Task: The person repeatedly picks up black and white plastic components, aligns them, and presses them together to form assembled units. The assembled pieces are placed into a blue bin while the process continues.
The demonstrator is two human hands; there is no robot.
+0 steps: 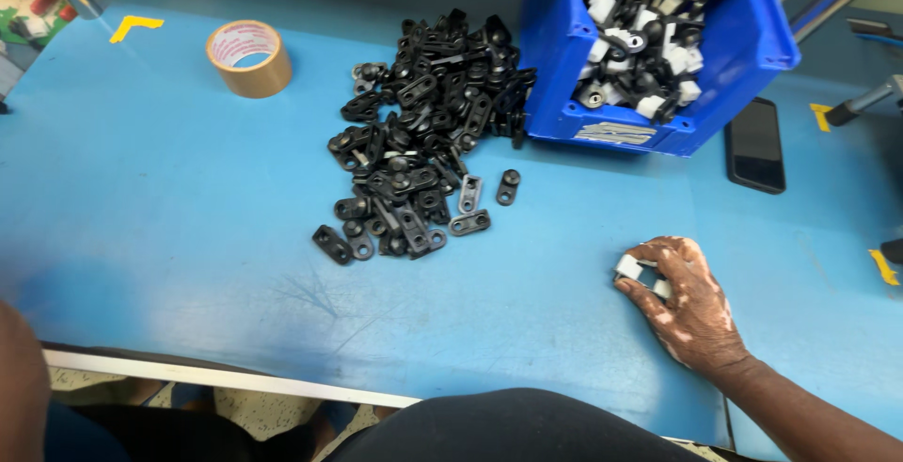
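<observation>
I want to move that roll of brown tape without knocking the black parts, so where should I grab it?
The brown tape roll lies flat, open core up, apart from the pile of black clips. Probably best to come straight down: thumb inside the core, fingers on the outer wall at its left side, away from the clips.

**Open near side, crowded far side**

The blue table lies bare across its near left and middle, so a hand could sweep there freely. Further back the pile of black parts fills the centre and touches the bin, leaving no gap between them. The tape roll stands well apart to the left, with a passage between it and the pile. On the right, the phone lies just beside the bin. The right hand, closed on small white parts, occupies the near right; open table separates it from pile and bin.
</observation>
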